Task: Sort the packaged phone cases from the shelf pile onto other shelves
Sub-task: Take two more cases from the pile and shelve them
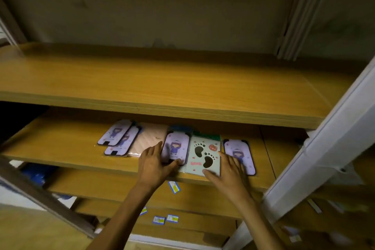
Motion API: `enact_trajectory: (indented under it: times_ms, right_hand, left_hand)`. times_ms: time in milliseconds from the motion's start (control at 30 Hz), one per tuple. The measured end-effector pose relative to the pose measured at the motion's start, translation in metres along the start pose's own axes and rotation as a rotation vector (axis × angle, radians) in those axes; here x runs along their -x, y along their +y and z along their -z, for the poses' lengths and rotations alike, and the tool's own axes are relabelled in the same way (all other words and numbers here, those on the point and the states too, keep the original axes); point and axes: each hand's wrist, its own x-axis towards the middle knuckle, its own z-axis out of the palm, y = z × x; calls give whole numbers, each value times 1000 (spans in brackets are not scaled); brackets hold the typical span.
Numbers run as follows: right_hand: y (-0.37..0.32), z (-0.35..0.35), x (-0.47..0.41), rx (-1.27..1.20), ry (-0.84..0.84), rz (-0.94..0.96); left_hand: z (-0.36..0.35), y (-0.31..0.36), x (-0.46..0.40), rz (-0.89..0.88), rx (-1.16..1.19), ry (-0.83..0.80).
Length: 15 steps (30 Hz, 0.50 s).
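Two hands on shelved cases: left pinching purple case, right seemingly flat on footprint case.

Small blue-edged labels, perhaps price stickers, lie on lower wooden boards.

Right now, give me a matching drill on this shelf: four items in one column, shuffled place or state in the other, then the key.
Items:
1. footprint case
2. pale pink packet
3. left hand
4. upper shelf

Place or state:
A. bare wood, nothing showing on it
B. grips a purple cartoon case
C. between two purple cases, right hand touching it
D. partly under the purple cases at the left

Pairs: 1-C, 2-D, 3-B, 4-A
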Motion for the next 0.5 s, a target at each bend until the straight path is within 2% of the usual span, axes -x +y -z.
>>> enact_trajectory:
  times_ms: [233, 500]
  right_hand:
    - [-25, -20, 16, 158, 91, -141]
    - [-36, -27, 40, 90, 125, -242]
  left_hand:
    - [-12, -12, -9, -66, 18, -27]
    - [-10, -31, 13, -115, 103, 18]
